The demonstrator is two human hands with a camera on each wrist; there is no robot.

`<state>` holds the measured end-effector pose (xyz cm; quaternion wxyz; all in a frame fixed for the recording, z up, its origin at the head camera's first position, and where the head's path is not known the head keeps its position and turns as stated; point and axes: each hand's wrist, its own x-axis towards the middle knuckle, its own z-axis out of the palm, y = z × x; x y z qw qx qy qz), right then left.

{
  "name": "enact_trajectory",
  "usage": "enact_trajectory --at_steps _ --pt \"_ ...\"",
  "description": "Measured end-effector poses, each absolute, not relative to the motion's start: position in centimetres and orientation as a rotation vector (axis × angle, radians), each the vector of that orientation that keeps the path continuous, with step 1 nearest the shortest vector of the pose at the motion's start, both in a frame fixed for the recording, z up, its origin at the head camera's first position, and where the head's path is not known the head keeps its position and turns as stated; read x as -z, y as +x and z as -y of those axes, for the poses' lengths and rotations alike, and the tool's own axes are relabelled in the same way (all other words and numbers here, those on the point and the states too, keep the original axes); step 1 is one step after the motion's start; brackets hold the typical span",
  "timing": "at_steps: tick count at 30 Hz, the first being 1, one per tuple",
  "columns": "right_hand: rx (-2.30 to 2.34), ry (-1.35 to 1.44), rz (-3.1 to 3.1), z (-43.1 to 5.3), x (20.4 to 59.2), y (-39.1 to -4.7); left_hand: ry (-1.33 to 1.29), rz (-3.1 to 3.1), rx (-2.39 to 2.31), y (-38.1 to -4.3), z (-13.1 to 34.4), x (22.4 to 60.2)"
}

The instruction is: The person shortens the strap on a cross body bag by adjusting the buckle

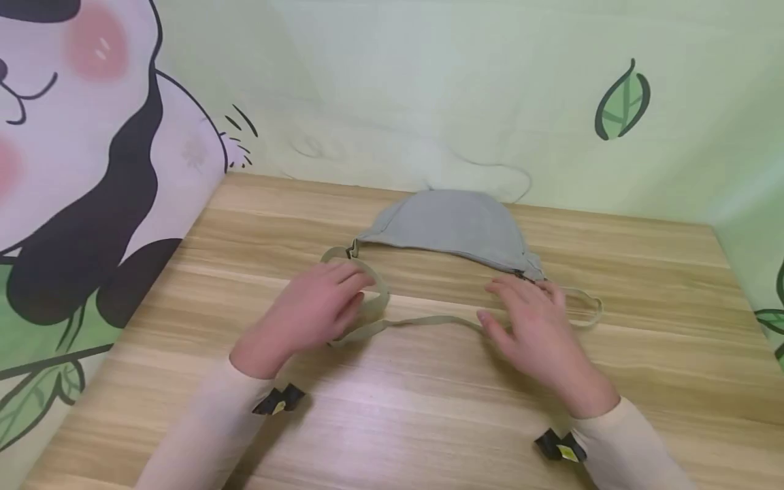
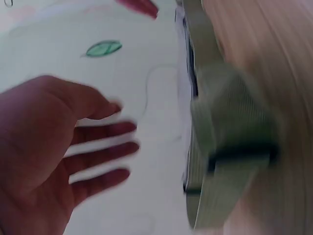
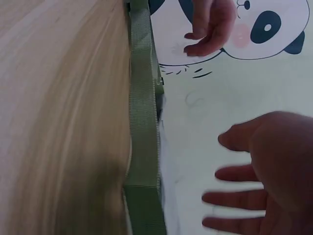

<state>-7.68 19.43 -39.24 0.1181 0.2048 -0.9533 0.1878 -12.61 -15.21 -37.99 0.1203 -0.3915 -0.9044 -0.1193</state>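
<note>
A grey waist bag [image 1: 450,228] lies on the wooden table, its straight zipped edge toward me. Its olive-green webbing strap [image 1: 431,320] loops out from both ends and runs across in front of the bag. Over the strap's left loop hovers my left hand [image 1: 315,306], fingers relaxed and slightly bent, gripping nothing. My right hand [image 1: 535,330] is above the strap near the bag's right corner, fingers spread. In the left wrist view a dark slider [image 2: 244,156] crosses the strap, apart from the fingers. The right wrist view shows the strap [image 3: 144,122] clear of that hand's fingertips.
The wooden table [image 1: 392,415] meets a pale green wall [image 1: 392,88] just behind the bag. A panda drawing [image 1: 92,170] covers the left side, and a leaf drawing [image 1: 623,105] is at the right. Each sleeve carries a small black device at the wrist.
</note>
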Motion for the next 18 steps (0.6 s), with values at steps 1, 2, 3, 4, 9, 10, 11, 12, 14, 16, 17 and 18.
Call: enact_trajectory --at_steps 1,2,3,4,9,10,11,12,14,16,17,18 --pt "-0.572 0.626 2.789 -19.4 39.4 -7.8 -1.194 2.625 0.349 -12.6 15.6 38.1" --pt "-0.591 0.652 2.79 -19.3 39.5 -8.0 -1.236 2.612 0.345 -12.7 16.1 38.2" --pt "-0.61 0.68 2.788 -19.1 39.7 -8.2 -1.267 2.605 0.344 -12.7 16.4 38.3" --pt "-0.628 0.711 2.781 -19.0 39.8 -8.3 -1.289 2.604 0.341 -12.6 16.8 38.3" --pt "-0.654 0.836 2.759 -18.2 40.4 -9.0 -1.307 2.657 0.288 -12.4 18.5 38.6" --pt "-0.65 0.855 2.76 -18.0 40.6 -9.1 -1.31 2.671 0.281 -12.3 18.8 38.7" --pt "-0.643 0.873 2.763 -17.8 40.7 -9.2 -1.314 2.686 0.275 -12.2 19.1 38.9" --pt "-0.637 0.889 2.767 -17.6 40.8 -9.3 -1.319 2.702 0.277 -12.0 19.4 39.1" --pt "-0.624 0.913 2.777 -17.3 41.0 -9.4 -1.34 2.729 0.295 -11.9 19.8 39.4" --pt "-0.607 0.934 2.787 -17.0 41.2 -9.6 -1.365 2.75 0.322 -11.7 20.0 39.8" --pt "-0.597 0.94 2.793 -16.9 41.3 -9.6 -1.37 2.764 0.333 -11.6 20.1 40.0" --pt "-0.591 0.945 2.799 -16.7 41.4 -9.7 -1.375 2.774 0.342 -11.6 20.2 40.1"
